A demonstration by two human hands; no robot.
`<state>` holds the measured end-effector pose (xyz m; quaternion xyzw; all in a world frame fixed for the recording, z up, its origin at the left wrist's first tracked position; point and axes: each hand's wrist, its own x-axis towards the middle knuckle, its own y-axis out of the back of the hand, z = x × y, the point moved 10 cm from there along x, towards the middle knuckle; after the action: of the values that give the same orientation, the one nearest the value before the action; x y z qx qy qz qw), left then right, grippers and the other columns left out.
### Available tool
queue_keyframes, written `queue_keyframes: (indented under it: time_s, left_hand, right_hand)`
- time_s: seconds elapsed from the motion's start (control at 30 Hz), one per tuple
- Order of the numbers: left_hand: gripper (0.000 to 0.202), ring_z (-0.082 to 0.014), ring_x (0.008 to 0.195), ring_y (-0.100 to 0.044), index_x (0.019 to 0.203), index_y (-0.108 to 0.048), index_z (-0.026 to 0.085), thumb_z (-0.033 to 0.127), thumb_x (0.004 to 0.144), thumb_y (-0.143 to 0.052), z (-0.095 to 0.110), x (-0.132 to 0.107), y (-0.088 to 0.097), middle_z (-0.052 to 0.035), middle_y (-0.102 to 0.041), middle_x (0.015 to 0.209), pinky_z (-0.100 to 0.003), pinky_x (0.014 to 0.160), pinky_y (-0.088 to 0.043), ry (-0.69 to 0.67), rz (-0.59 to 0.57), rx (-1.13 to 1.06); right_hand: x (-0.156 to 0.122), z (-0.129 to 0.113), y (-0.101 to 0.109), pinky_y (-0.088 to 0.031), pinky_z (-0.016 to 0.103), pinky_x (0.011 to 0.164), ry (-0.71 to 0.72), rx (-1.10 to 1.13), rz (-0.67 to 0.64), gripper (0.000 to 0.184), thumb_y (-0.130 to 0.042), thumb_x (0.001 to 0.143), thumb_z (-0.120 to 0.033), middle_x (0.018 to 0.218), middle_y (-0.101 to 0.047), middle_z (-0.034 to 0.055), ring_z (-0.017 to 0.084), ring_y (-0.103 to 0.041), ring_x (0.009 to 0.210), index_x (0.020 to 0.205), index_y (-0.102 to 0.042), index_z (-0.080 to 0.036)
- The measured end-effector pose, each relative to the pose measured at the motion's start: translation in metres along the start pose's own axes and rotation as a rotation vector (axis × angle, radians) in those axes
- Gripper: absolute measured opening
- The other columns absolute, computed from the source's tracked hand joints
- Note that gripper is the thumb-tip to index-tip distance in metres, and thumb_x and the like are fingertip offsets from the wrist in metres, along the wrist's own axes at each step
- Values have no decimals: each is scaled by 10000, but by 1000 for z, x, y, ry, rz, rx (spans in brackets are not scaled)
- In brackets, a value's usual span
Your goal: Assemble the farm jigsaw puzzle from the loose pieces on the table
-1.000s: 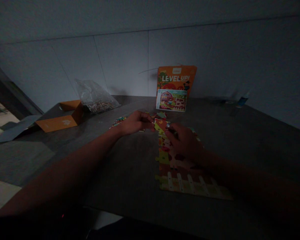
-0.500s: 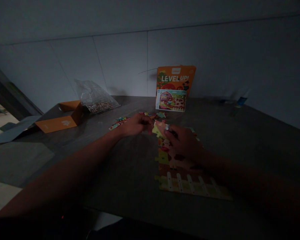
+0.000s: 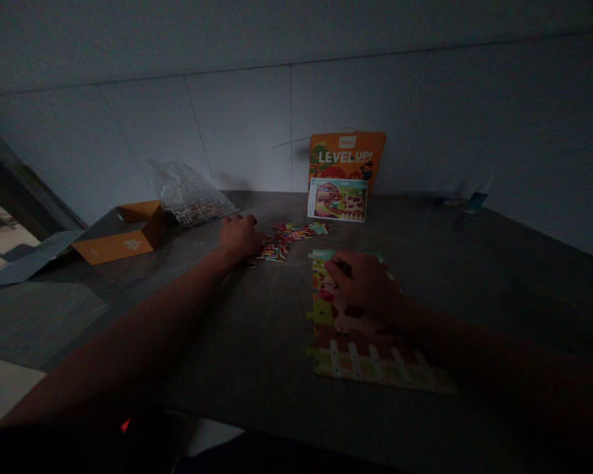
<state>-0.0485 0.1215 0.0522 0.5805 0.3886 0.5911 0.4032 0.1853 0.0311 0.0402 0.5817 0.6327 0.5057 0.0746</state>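
My left hand (image 3: 240, 238) rests palm down at the left side of a pile of loose jigsaw puzzle pieces (image 3: 279, 247). Its fingers are apart and partly hidden behind the knuckles; no piece shows in them. Over the upper part of a partly assembled jigsaw puzzle (image 3: 346, 359), my right hand (image 3: 368, 280) is closed, thumb and fingers curled together. Whatever it may hold is hidden. The puzzle shows a spotted cow and a white fence, with tabs sticking out along its left edge.
Against the wall an orange "LEVEL UP!" box (image 3: 348, 141) stands behind a farm picture card (image 3: 338, 199). To the left are a clear plastic bag (image 3: 188, 191) of small pieces and an opened orange box (image 3: 121, 240). A small blue object (image 3: 477, 201) stands at the back right.
My left hand has moved left, away from my right hand, to the loose pieces. The pink and yellow puzzle piece at my right fingertips is no longer seen there. My right hand stays over the puzzle.
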Motion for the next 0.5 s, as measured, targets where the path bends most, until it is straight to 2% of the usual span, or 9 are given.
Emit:
queue_keyframes:
  time_s: [0.1, 0.2, 0.33, 0.5]
  left_hand:
    - [441, -268, 1186, -575, 1251, -628, 163, 434, 927, -502, 46, -6, -6, -120, -663, 1241, -413, 1092, -345, -308, 9, -89]
    - [478, -315, 1287, -478, 1348, -569, 244, 474, 940, -474, 76, -16, -22, -81, -568, 1398, -475, 1083, -329, -510, -88, -131]
    - [503, -395, 1342, -383, 1418, -492, 342, 515, 951, -423, 80, -19, -39, -38, -462, 1505, -569, 1023, -329, -512, -223, -129]
    - [440, -348, 1249, -491, 1260, -644, 282, 501, 909, -491, 80, -17, -32, -64, -620, 1330, -504, 1017, -351, -548, -182, -170]
  right_hand:
    - [0, 1, -1, -267, 270, 553, -8, 13, -1, 265, -511, 873, -284, 576, -557, 8, 116, -467, 535, 639, -554, -168]
    - [1, 0, -1, -274, 271, 564, 5, 27, 0, 264, -512, 871, -286, 587, -559, 11, 118, -470, 546, 637, -549, -168]
    - [1, 0, -1, -277, 272, 568, -2, 12, 0, 264, -519, 860, -282, 583, -550, 12, 120, -465, 549, 621, -535, -170]
    - [1, 0, -1, -268, 271, 562, 5, 12, 6, 269, -516, 862, -282, 578, -543, 7, 114, -451, 540, 619, -535, -168]
